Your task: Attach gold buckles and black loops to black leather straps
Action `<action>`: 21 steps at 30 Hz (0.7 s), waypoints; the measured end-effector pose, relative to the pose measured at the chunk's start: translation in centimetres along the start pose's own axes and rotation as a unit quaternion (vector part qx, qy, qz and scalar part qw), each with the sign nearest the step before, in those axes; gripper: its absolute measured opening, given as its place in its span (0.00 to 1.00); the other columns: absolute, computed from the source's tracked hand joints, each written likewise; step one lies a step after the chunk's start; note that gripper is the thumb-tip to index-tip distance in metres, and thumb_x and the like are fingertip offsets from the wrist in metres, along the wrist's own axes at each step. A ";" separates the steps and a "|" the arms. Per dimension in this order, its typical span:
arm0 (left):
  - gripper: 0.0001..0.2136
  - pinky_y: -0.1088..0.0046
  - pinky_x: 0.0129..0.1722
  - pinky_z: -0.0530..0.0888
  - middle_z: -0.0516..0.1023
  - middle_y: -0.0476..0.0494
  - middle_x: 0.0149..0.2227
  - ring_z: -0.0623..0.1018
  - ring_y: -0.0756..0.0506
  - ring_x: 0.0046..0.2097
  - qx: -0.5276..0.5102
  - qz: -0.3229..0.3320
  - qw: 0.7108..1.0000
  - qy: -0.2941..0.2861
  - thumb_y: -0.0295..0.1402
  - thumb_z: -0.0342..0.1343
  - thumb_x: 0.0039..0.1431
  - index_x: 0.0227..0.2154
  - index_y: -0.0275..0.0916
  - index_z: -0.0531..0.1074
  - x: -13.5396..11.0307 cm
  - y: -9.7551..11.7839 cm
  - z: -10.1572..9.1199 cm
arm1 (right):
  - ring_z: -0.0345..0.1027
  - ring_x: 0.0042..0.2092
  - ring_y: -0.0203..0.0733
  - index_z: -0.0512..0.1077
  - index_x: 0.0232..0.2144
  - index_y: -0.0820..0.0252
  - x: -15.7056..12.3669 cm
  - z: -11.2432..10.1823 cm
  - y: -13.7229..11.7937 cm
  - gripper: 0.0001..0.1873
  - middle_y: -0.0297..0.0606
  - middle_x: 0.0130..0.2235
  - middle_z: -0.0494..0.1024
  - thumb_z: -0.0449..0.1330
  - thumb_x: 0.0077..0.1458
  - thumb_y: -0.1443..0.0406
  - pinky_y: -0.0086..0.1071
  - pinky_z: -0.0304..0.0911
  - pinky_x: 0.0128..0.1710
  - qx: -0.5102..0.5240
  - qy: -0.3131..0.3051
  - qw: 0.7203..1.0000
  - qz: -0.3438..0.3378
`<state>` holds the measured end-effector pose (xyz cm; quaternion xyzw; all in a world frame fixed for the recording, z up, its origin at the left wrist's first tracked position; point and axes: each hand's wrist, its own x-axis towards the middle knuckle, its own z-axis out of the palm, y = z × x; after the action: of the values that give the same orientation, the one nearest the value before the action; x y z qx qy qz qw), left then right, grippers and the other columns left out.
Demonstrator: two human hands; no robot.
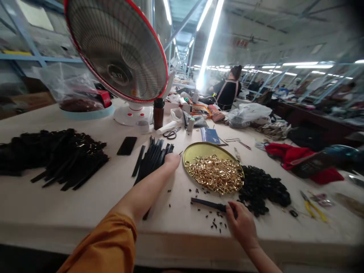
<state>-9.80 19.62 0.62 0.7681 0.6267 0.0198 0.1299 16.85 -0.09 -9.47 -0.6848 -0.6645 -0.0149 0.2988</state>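
Note:
My right hand (pixel 240 223) pinches one end of a black strap (pixel 209 204), which lies to the left just in front of the round tray (pixel 196 148). Gold-coloured metal buckles or clips (pixel 216 172) are heaped in that tray. My left hand (pixel 172 161) is at the right side of a bundle of black straps (pixel 152 159). Its fingers look curled and are mostly hidden; a small dark tip shows beyond them, but what it belongs to I cannot make out. A heap of black loop-like pieces (pixel 261 189) sits right of the tray. Small black bits (pixel 215 223) are scattered near the right hand.
A large pile of black straps (pixel 65 159) lies at the left, near a dark phone (pixel 127 146). Behind stand a fan (pixel 132 113) and brown bottle (pixel 158 114), with scissors (pixel 171 134) nearby. Yellow-handled pliers (pixel 311 208) lie right. A person (pixel 227 93) is farther back.

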 end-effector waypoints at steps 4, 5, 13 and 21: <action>0.12 0.67 0.43 0.68 0.71 0.34 0.41 0.72 0.43 0.45 -0.054 0.081 0.993 0.061 0.31 0.44 0.60 0.42 0.31 0.66 -1.9 0.7 -2.0 | 0.64 0.38 0.47 0.67 0.35 0.62 0.2 -0.2 -0.8 0.14 0.43 0.35 0.71 0.48 0.55 0.57 0.41 0.59 0.41 -0.005 0.007 1.000 0.019; 0.12 0.70 0.42 0.68 0.72 0.36 0.41 0.72 0.44 0.44 -0.073 0.112 0.989 0.070 0.31 0.43 0.60 0.43 0.32 0.66 -2.8 1.1 -2.2 | 0.64 0.38 0.46 0.67 0.35 0.62 0.3 -0.3 -1.0 0.14 0.42 0.34 0.71 0.49 0.55 0.58 0.40 0.59 0.41 -0.005 0.008 1.000 0.023; 0.08 0.75 0.39 0.68 0.74 0.44 0.37 0.72 0.50 0.38 -0.451 0.334 0.820 -0.109 0.29 0.44 0.55 0.32 0.35 0.68 -11.4 4.8 1.1 | 0.63 0.36 0.43 0.67 0.34 0.64 0.6 -0.5 -1.9 0.13 0.41 0.33 0.70 0.50 0.54 0.60 0.38 0.58 0.39 -0.011 0.022 0.999 0.036; 0.04 0.76 0.32 0.67 0.67 0.49 0.28 0.68 0.51 0.30 -0.529 0.180 0.825 -0.086 0.27 0.50 0.47 0.29 0.35 0.65 -13.1 6.5 7.9 | 0.64 0.38 0.43 0.68 0.34 0.62 0.5 -0.5 -1.6 0.12 0.41 0.34 0.71 0.51 0.53 0.60 0.38 0.59 0.41 0.047 0.047 0.997 0.046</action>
<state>-4.85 4.40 -3.80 0.6792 0.3573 0.3055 0.5636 15.64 0.07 -8.20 -0.6983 -0.6177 -0.0022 0.3616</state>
